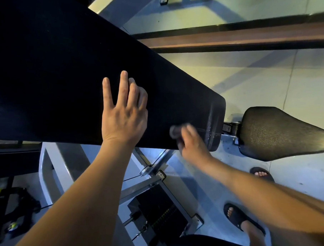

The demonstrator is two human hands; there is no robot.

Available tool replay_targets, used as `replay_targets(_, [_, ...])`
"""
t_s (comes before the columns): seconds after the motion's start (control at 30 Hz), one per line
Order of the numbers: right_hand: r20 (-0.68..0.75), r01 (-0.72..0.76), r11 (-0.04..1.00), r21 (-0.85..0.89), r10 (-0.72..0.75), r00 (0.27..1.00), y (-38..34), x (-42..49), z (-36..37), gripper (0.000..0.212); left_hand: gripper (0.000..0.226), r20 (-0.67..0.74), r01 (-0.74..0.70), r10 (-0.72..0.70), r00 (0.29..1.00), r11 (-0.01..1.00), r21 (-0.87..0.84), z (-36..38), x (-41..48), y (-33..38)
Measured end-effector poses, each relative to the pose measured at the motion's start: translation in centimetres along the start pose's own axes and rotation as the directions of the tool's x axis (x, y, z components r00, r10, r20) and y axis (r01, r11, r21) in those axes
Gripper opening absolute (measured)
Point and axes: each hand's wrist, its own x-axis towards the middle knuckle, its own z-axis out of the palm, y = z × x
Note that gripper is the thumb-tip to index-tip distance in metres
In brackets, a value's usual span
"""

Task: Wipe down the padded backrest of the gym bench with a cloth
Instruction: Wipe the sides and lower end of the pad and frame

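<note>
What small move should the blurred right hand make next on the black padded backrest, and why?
Probably sweep up the black padded backrest toward the flat left hand. The right hand, blurred, sits by the lower end, where faint streaks show; the rest looks unstreaked. No cloth is clearly visible.

— Where do the hands sit on the backrest [67,72]?
— The left hand [123,112] lies flat near its lower edge, midway along. The right hand [190,140] is at the lower right corner, blurred, on something I cannot make out.
— And beyond that end?
— The seat pad [279,131] lies just right of the backrest, apart from it. Two sandalled feet [244,219] stand on the floor [270,81] below the seat, and the weight stack [159,215] is under the backrest's lower edge.
</note>
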Motion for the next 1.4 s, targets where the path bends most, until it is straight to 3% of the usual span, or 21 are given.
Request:
replay_targets(0.1, [-0.257, -0.183, 0.963, 0.197, 0.23, 0.939, -1.1, 8.8, -1.7, 0.026, 0.044, -0.006, -0.003, 0.003, 1.0, 1.0, 0.002, 0.1, 0.0, 0.0])
replay_targets(0.17, [-0.297, -0.195, 0.949, 0.246, 0.265, 0.918, -2.1, 10.4, -1.4, 0.027, 0.045, 0.007, -0.006, 0.006, 1.0, 1.0, 0.001, 0.0, 0.0, 0.1])
replay_targets(0.27, [-0.127, 0.003, 0.988, 0.157, 0.017, 0.992, -3.5, 3.5, 0.7, 0.027, 0.047, 0.024, 0.002, -0.002, 1.0, 1.0, 0.013, 0.2, 0.0, 0.1])
replay_targets(0.33, [0.062, 0.12, 0.99, 0.068, -0.124, 0.99, -3.3, -0.7, 0.9, 0.022, 0.047, 0.028, -0.006, 0.006, 1.0, 1.0, 0.013, 0.1, 0.0, 0.1])
replay_targets(0.4, [0.091, 0.172, 0.985, 0.033, -0.175, 0.98, -2.6, 1.2, -0.3, 0.019, 0.046, 0.023, -0.005, 0.005, 1.0, 1.0, 0.008, 0.1, -0.1, 0.1])
replay_targets(0.53, [-0.253, -0.015, 0.995, 0.096, 0.039, 0.967, -2.4, 9.7, -2.1, 0.032, 0.043, 0.025, 0.0, 0.0, 1.0, 1.0, 0.017, 0.1, 0.1, 0.0])
replay_targets(0.6, [-0.284, -0.015, 0.995, 0.102, 0.044, 0.958, -3.4, 9.2, -1.1, 0.036, 0.042, 0.032, -0.008, 0.007, 0.999, 1.0, 0.029, -0.1, 0.0, 0.1])
replay_targets(0.7, [-0.021, 0.071, 0.996, 0.047, -0.07, 0.997, -4.1, 2.7, 0.3, 0.022, 0.046, 0.064, 0.002, -0.004, 0.998, 1.0, 0.023, -0.4, -0.1, 0.0])
replay_targets(0.77, [0.193, 0.098, 0.995, 0.007, -0.098, 0.976, -3.3, -0.8, -1.1, 0.011, 0.048, 0.065, 0.017, -0.016, 0.998, 1.0, -0.017, -1.0, -0.1, 0.0])
replay_targets(0.83, [0.231, 0.059, 0.998, 0.028, -0.064, 0.971, -2.3, -2.0, -3.2, 0.009, 0.047, 0.045, 0.098, -0.092, 0.995, 0.986, -0.137, -1.5, -0.3, 0.8])
replay_targets(0.93, [0.243, -0.172, 0.98, 0.1, 0.144, 0.959, -2.4, -2.1, -6.7, 0.017, 0.045, 0.105, 0.31, -0.296, 0.95, 0.839, -0.448, -3.1, -2.2, 4.9])
replay_targets(1.03, [0.336, -0.353, 0.927, 0.128, 0.295, 0.895, -3.2, -2.6, -10.1, 0.019, 0.04, 0.23, 0.464, -0.42, 0.878, 0.63, -0.623, -4.4, -5.9, 10.5])
replay_targets(1.13, [0.402, -0.336, 0.941, 0.041, 0.292, 0.868, -4.1, -3.4, -14.1, 0.003, 0.024, 0.482, 0.636, -0.457, 0.748, 0.283, -0.718, -6.3, -9.3, 14.2])
replay_targets(1.2, [0.451, -0.31, 0.951, 0.011, 0.272, 0.85, -4.2, -3.8, -16.2, 0.008, 0.017, 0.621, 0.71, -0.406, 0.67, 0.109, -0.695, -8.1, -10.4, 15.3])
replay_targets(1.27, [0.498, -0.309, 0.951, 0.015, 0.261, 0.827, -4.4, -4.2, -17.7, 0.007, 0.014, 0.64, 0.713, -0.403, 0.655, 0.046, -0.7, -10.4, -10.9, 15.8])
replay_targets(1.4, [0.489, -0.304, 0.952, -0.024, 0.277, 0.827, -5.2, -5.3, -20.9, 0.009, 0.014, 0.549, 0.622, -0.501, 0.669, -0.027, -0.782, -14.9, -11.3, 16.7])
